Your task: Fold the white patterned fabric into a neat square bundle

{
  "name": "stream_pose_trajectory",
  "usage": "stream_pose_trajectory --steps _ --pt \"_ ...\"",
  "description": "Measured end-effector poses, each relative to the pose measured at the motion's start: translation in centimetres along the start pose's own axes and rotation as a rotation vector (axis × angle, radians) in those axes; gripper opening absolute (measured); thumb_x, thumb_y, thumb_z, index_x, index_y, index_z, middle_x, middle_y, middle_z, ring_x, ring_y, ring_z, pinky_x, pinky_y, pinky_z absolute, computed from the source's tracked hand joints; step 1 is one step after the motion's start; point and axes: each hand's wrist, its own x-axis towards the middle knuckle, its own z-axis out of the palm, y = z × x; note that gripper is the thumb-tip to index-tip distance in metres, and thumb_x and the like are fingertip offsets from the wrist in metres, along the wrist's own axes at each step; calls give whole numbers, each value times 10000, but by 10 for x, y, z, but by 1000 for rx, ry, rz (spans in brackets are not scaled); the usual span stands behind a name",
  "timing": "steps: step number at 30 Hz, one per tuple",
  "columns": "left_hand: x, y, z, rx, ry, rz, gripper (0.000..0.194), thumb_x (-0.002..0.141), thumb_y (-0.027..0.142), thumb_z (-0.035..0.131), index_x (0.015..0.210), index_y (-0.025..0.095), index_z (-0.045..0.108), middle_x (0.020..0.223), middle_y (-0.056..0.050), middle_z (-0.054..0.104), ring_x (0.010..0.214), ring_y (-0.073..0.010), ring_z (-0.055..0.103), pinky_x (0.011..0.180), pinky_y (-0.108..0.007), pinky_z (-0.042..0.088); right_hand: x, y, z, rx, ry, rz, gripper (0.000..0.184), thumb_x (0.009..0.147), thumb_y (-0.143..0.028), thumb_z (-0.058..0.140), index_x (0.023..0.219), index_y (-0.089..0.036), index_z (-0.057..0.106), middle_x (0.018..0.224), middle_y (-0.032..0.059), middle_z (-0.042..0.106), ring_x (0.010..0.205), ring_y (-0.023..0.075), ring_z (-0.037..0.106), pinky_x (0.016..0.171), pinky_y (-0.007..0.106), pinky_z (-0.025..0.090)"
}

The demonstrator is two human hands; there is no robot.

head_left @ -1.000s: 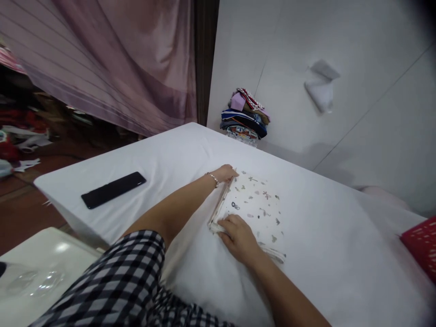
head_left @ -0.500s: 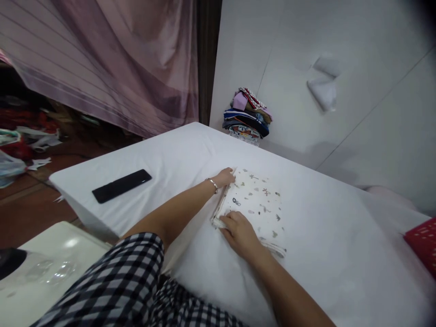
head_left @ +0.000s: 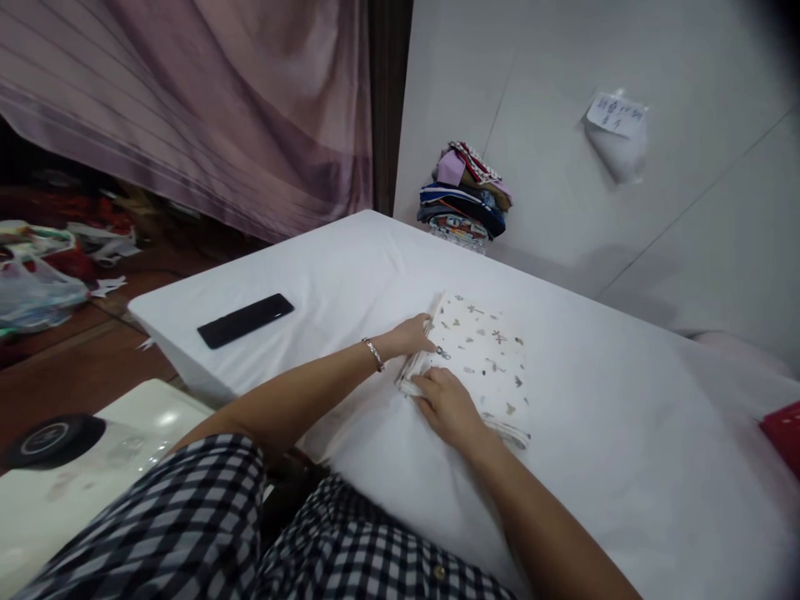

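A folded white cloth [head_left: 481, 354] printed with small grey and brown figures lies flat on a table [head_left: 600, 400] covered in white. My left hand [head_left: 412, 336], with a bracelet at the wrist, grips the middle of its left edge, thumb on top. At the near left corner my right hand [head_left: 447, 402] is closed on the folded layers, its fingertips partly hidden under the edge. Both hands are close together along the same side of the cloth.
A black phone [head_left: 246, 320] rests on the table's left part. Folded clothes [head_left: 463, 196] are stacked beyond the far edge. A pink curtain [head_left: 281, 108] hangs behind. Lower left stands a white surface [head_left: 156, 400] with a black-lidded container [head_left: 56, 440]. A red object [head_left: 784, 433] is at the right.
My left hand has slid from the cloth's far left corner toward me along its edge, nearer my right hand. My right hand keeps its hold. The whole view has shifted slightly.
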Motion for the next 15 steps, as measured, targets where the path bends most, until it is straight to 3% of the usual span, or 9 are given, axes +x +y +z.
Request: stream_pose_trajectory --steps 3,7,15 --pt "-3 -2 1 16 15 16 781 531 75 670 1281 141 462 940 -74 640 809 -213 594 673 -264 441 -1 -2 -2 -18 -4 -9 261 860 -186 494 1109 -185 573 915 75 534 846 208 462 764 337 395" --pt "1 -9 -1 -174 -37 -39 827 548 35 619 1337 148 398 944 -69 643 793 -193 594 657 -252 450 -2 -3 -4 -16 -10 -4 250 859 -179 494 1096 -177 573 934 80 534 862 209 466 785 340 403" --pt "-15 -14 1 -276 -32 -86 825 597 179 708 1349 160 370 885 -56 643 658 -138 561 564 -227 411 -1 -2 0 35 16 20 238 855 -168 498 1076 -167 587 939 84 551 897 214 483 816 346 413"
